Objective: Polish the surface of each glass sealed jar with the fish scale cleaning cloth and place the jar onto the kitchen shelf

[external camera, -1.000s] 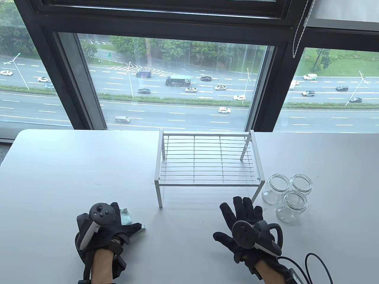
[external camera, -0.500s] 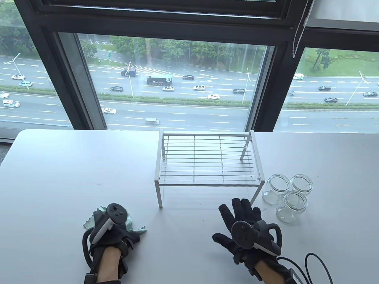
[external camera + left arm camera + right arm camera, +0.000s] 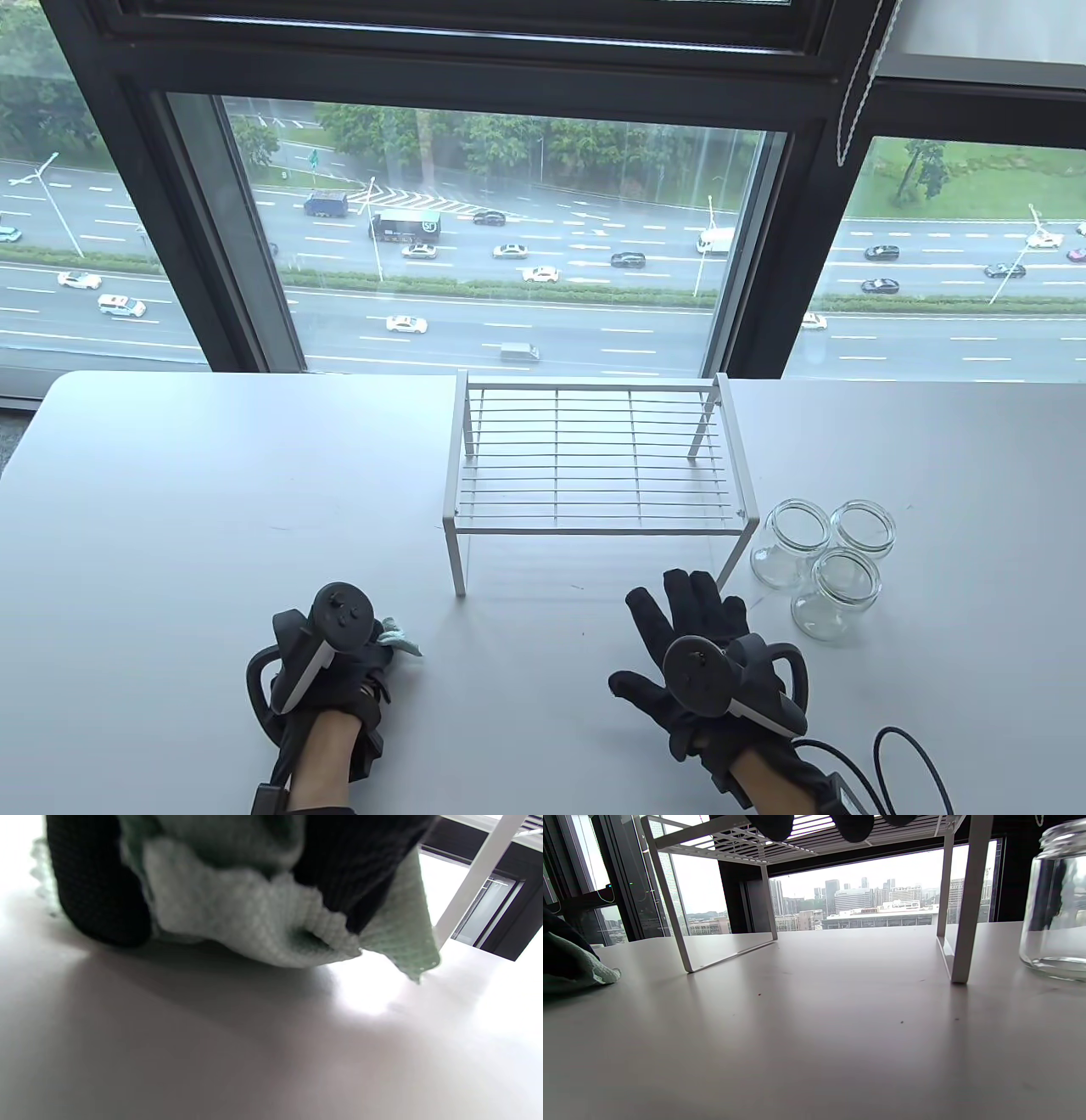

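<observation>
Three clear glass jars (image 3: 821, 560) without lids stand clustered on the table, right of the white wire kitchen shelf (image 3: 594, 475). One jar (image 3: 1054, 899) fills the right edge of the right wrist view. My left hand (image 3: 339, 654) at the table's front left is curled round a bunched pale green cleaning cloth (image 3: 399, 638); the left wrist view shows the cloth (image 3: 254, 916) gathered between the black glove fingers (image 3: 97, 891). My right hand (image 3: 687, 628) lies flat on the table with fingers spread, just left of the jars and in front of the shelf's right leg, holding nothing.
The shelf's top is bare, and its legs (image 3: 963, 899) stand close ahead of my right hand. A black cable (image 3: 899, 764) trails from the right wrist at the front right. A large window runs behind the table's (image 3: 212, 475) far edge.
My left hand has closed and gathered the cloth, which lay spread under it, and shifted slightly right. The right hand has stayed put.
</observation>
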`<action>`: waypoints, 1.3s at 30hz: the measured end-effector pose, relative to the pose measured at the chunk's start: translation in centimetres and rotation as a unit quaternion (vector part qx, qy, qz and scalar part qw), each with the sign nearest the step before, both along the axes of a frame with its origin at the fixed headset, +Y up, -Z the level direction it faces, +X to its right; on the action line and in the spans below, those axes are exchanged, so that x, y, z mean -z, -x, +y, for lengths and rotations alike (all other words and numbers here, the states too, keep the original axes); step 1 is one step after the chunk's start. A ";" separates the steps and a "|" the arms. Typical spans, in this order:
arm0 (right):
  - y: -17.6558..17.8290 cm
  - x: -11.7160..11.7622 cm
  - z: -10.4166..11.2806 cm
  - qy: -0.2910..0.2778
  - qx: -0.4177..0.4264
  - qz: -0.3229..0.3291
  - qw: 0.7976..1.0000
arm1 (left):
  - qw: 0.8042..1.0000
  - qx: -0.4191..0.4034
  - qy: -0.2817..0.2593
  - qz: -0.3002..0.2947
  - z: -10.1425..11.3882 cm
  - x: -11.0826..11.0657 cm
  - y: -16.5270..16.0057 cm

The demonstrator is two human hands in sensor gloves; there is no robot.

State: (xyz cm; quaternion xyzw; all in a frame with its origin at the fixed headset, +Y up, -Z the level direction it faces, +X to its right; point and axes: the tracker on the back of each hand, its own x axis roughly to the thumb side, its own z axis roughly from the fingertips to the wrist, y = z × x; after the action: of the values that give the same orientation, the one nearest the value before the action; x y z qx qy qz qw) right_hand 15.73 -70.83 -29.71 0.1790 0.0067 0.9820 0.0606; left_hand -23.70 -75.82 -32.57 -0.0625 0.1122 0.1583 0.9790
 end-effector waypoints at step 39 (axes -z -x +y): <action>-10.9 0.5 3.7 -0.119 0.066 -0.204 0.969 | 0.785 -0.588 -0.171 -0.098 2.6 -2.0 -7.2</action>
State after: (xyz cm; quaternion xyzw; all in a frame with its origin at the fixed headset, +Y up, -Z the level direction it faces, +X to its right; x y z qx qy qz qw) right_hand 26.59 -67.10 -30.17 -0.0194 -0.1341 0.9853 0.1038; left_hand -16.46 -73.17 -30.53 0.0372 -0.0719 0.7127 0.6968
